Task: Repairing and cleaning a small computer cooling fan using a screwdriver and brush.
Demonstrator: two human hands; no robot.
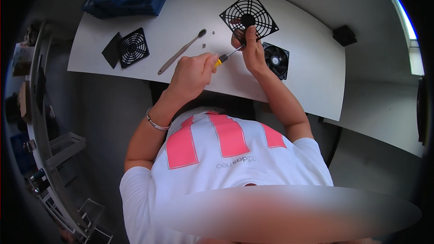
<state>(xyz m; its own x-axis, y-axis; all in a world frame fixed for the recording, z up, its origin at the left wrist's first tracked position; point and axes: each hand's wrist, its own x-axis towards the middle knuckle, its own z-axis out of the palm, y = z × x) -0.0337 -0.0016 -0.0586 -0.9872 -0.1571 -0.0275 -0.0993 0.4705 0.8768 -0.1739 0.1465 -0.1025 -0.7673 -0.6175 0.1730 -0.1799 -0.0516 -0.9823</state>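
Over white surface [298, 77], near edge: left hand [192, 70] in closed grip on yellow-handled screwdriver [224, 56], tip aimed at black fan grille [248, 17] — right hand [251, 49] pinches grille, tilted up, steadying it. Black fan [275, 59] just beside; brush [181, 52], second grille [134, 47] lie left.

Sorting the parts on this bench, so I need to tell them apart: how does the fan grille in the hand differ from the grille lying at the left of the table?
The held grille is lifted and pinched by the right hand; the left grille lies flat on the white table, untouched. The held grille looks larger in this view and stands alone; the left grille partly overlaps a flat black square. Both are black, square, with concentric rings.
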